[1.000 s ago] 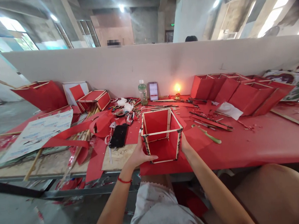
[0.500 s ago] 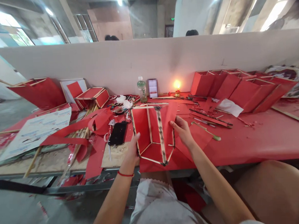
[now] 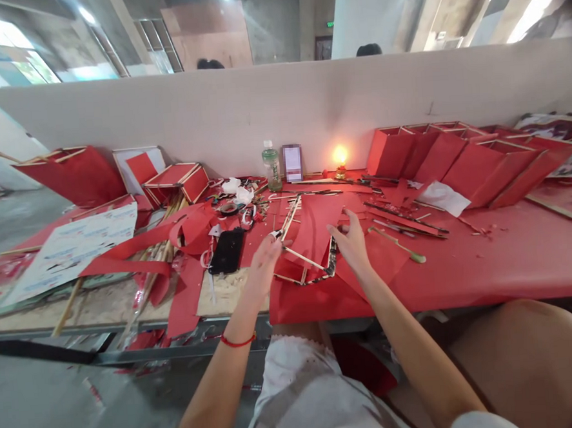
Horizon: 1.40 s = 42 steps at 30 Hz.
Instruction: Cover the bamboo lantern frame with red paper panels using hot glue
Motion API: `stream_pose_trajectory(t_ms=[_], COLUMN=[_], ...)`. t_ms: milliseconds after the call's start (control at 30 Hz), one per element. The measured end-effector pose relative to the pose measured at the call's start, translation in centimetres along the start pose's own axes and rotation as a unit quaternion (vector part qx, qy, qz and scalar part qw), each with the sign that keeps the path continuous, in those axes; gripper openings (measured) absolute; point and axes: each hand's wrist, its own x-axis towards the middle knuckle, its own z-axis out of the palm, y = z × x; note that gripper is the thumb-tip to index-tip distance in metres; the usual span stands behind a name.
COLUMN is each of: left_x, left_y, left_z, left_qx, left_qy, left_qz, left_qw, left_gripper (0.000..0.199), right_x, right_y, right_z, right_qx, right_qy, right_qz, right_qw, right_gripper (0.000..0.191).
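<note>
Between my hands is a frame of thin wooden sticks (image 3: pixel 329 267) with dark marks along its edges and red paper (image 3: pixel 310 219) on its sides. It lies tilted low over the red tabletop. My left hand (image 3: pixel 264 262) grips its left edge with the fingertips. My right hand (image 3: pixel 353 243) is at its right edge, thumb touching or very near the stick, the fingers lifted and apart. Part of the frame's left side is hidden behind my left fingers.
A lit lamp (image 3: pixel 340 161), a phone propped upright (image 3: pixel 292 163) and a bottle (image 3: pixel 271 166) stand by the partition. Red paper boxes (image 3: pixel 471 164) line the back right. A black phone (image 3: pixel 225 252), paper strips (image 3: pixel 124 259) and sticks lie left.
The stick frame has tipped over and sunk toward the tabletop; before, it was held up with its open side facing me. My right fingers have loosened from the red paper and spread.
</note>
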Motion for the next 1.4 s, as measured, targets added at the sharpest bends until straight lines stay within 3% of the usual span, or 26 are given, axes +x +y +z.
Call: stream_pose_trajectory(t_ms=[100, 233, 433, 633, 867, 1167, 1267, 1400], left_x=[-0.4, 0.5, 2.6, 4.5, 5.9, 6.7, 7.3, 7.5], left_y=[0.5, 0.3, -0.3, 0.0, 0.4, 0.5, 0.5, 0.1], left_z=[1.0, 0.8, -1.1, -1.6, -0.7, -1.0, -1.3, -1.8], left_qx=[0.020, -0.023, -0.080, -0.092, -0.075, -0.086, -0.093, -0.098], left_qy=[-0.029, -0.011, 0.038, -0.009, -0.074, -0.086, -0.095, -0.096], left_qz=[0.003, -0.014, -0.041, -0.097, -0.135, -0.142, -0.144, -0.140], left_qw=[0.999, 1.000, 0.995, 0.991, 0.985, 0.982, 0.981, 0.981], left_gripper=[0.041, 0.023, 0.015, 0.016, 0.018, 0.018, 0.021, 0.030], right_x=[0.2, 1.0, 1.8, 0.2, -1.2, -2.1, -1.1, 2.4], right_y=[-0.5, -1.7, -4.9, -7.1, -7.0, -6.3, -5.8, -4.8], right_z=[0.0, -0.6, -3.3, -4.7, -3.7, -2.5, -2.4, -2.7], right_qx=[-0.004, 0.023, 0.121, 0.314, 0.284, 0.213, 0.178, 0.107], right_qy=[0.006, 0.035, 0.073, 0.058, 0.113, 0.064, 0.055, 0.119], right_qz=[-0.022, -0.040, -0.034, 0.051, 0.007, -0.019, -0.047, -0.118], right_qw=[1.000, 0.998, 0.989, 0.946, 0.952, 0.975, 0.981, 0.980], right_gripper=[0.050, 0.021, 0.025, 0.039, 0.054, 0.046, 0.044, 0.030])
